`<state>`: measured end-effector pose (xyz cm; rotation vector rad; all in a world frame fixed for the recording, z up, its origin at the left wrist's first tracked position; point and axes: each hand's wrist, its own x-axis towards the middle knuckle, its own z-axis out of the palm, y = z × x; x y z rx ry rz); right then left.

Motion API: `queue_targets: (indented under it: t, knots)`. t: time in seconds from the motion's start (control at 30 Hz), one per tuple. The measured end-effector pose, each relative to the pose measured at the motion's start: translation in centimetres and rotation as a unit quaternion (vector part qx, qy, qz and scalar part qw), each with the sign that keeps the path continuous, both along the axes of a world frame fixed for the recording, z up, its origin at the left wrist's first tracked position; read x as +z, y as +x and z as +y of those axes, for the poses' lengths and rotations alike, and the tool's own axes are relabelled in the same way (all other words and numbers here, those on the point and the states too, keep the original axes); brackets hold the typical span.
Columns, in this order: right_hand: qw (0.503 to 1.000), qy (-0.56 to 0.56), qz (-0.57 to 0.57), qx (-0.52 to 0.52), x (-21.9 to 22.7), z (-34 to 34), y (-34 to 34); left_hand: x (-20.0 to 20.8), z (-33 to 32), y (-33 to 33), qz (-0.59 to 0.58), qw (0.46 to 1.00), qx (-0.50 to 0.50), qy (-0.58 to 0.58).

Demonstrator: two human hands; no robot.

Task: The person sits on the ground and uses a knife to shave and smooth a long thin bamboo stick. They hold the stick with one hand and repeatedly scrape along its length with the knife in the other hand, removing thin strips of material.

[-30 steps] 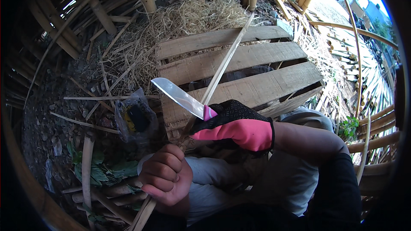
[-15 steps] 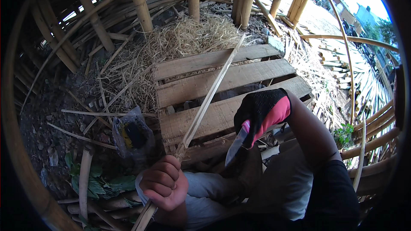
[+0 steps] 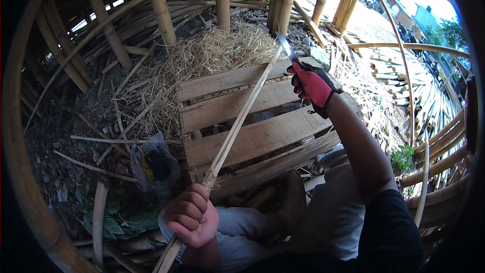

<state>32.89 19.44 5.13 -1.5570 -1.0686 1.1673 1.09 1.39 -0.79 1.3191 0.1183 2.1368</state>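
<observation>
Strong daylight falls beyond the right hand (image 3: 311,80), where the ground (image 3: 371,28) is washed nearly white. Left of the left hand (image 3: 192,216), the gravel (image 3: 48,159) lies in dim shadow. The knife blade (image 3: 286,47) glares, perhaps slightly blurred. Far outside both hands, the view curves into black.

The crate (image 3: 265,139) sits under the strip (image 3: 242,116), right of a probable bag (image 3: 171,171).
</observation>
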Motion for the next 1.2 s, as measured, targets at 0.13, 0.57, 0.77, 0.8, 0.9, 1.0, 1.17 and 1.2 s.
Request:
queue_targets:
  t: [0.13,0.57,0.77,0.8,0.9,1.0,1.17,1.2]
  knots:
    - [0.98,-0.09,-0.084,0.157,-1.5,0.0,-2.4,0.0,-0.1,0.1,-0.001,1.0,-0.003,0.002]
    - [0.949,-0.085,-0.244,0.179,-2.1,1.9,-4.2,-0.6,0.3,0.6,-0.009,1.0,-0.015,-0.019]
    - [0.944,-0.119,-0.157,0.265,-1.5,-2.0,-8.4,-0.7,-0.2,0.0,-0.006,0.999,0.007,-0.033]
    - [0.951,-0.118,-0.19,0.211,-1.4,-0.6,-6.6,-0.6,0.0,0.3,-0.01,1.0,-0.002,-0.03]
    - [0.937,-0.135,-0.233,0.222,-1.0,-2.0,-8.9,-0.7,-0.1,0.0,-0.004,0.999,0.011,-0.035]
    - [0.901,-0.142,-0.238,0.334,0.0,-4.3,-10.9,-0.7,-0.4,-0.3,-0.008,0.999,0.022,-0.037]
    - [0.916,-0.048,-0.289,0.273,-0.1,-3.8,-9.7,-0.6,-0.6,0.2,-0.01,0.999,0.015,-0.051]
    - [0.908,-0.079,-0.278,0.303,-0.2,-5.2,-11.4,-0.5,-0.6,0.2,-0.007,0.998,0.025,-0.05]
